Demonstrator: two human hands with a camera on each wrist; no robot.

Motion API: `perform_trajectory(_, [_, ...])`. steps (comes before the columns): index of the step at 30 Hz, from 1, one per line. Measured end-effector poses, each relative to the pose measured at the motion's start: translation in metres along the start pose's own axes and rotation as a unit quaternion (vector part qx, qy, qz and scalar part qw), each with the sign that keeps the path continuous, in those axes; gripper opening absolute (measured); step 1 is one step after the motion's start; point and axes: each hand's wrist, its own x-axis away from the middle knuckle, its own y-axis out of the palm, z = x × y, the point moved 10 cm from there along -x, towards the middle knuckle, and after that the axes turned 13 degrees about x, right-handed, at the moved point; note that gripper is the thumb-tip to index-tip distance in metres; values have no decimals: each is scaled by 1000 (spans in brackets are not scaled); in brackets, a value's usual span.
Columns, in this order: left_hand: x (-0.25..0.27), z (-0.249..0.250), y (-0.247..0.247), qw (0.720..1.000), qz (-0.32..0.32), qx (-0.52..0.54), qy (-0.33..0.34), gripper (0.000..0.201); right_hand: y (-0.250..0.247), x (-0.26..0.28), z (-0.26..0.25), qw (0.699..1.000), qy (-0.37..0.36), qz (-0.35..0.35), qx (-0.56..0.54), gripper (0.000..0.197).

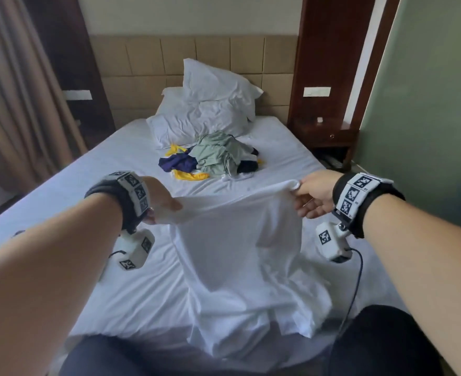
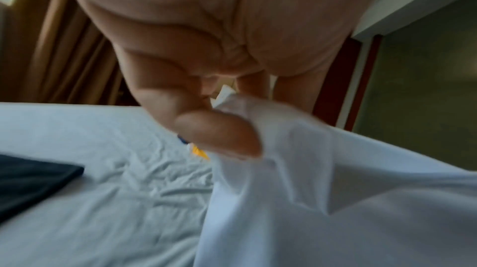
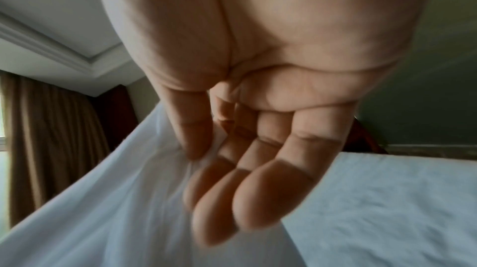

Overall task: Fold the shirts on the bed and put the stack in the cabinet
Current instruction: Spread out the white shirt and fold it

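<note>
Above the near end of the bed [image 1: 291, 137], your left hand [image 1: 160, 200] and right hand [image 1: 315, 192] each pinch a top corner of the white shirt [image 1: 237, 253], thumb on fingers, holding it spread so it hangs flat; unfolded shirts [image 1: 213, 158] wait by the pillows [image 1: 210, 104]

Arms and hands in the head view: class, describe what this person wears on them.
Both forearms are bare, with no sleeves. Each wrist carries a black strap with a white band of square black-and-white code markers: left wrist band, right wrist band. Under each wrist hangs a white boxy camera unit bearing the same markers, left, right. A dark cable trails from the right unit. The hands are bare.
</note>
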Motion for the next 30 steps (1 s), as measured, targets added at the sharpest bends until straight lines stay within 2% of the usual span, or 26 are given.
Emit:
perform_trajectory(2, [-20,-16,10,994,-1,94,-48,44,6,-15,17,999,28,-23,-5,19])
perform_trajectory(5, [-53,-16,34,973,-8,220,-66,36,14,-41,33,997,59,-37,-44,24])
perform_trajectory(7, [-78,-3,46,934,-12,349,-71,33,12,-69,33,991,72,-20,-115,21])
perform_trajectory(9, [-98,35,34,888,5,460,-10,22,-9,-96,17,979,63,24,-190,13])
perform_trajectory(11, [-104,80,-1,822,34,564,64,15,-59,-116,-21,985,7,109,-131,16])
perform_trajectory(12, [-105,101,-28,780,52,615,97,14,-89,-120,-50,982,-32,158,-94,16])
perform_trajectory(13, [-105,120,-59,754,77,638,135,19,-120,-123,-77,975,-63,194,-85,16])
perform_trajectory(15, [-92,158,-130,725,134,641,214,32,-183,-122,-129,954,-123,253,-102,17])
perform_trajectory(17, [-72,187,-188,684,165,651,284,30,-238,-114,-168,927,-169,307,-130,12])
perform_trajectory(19, [-51,201,-229,658,200,651,322,25,-263,-77,-208,901,-211,334,-179,13])
perform_trajectory(21, [-38,205,-246,649,214,644,345,23,-269,-50,-231,881,-244,341,-219,19])
perform_trajectory(24, [-30,186,-240,649,228,638,347,17,-253,-35,-233,874,-264,337,-229,25])
perform_trajectory(27, [-30,144,-205,669,255,623,316,13,-216,-42,-208,888,-260,316,-210,24])
perform_trajectory(29, [-37,112,-167,684,240,628,285,2,-180,-51,-183,905,-247,290,-188,24])
perform_trajectory(30, [-44,93,-142,698,227,629,258,3,-159,-58,-168,915,-239,278,-168,24])
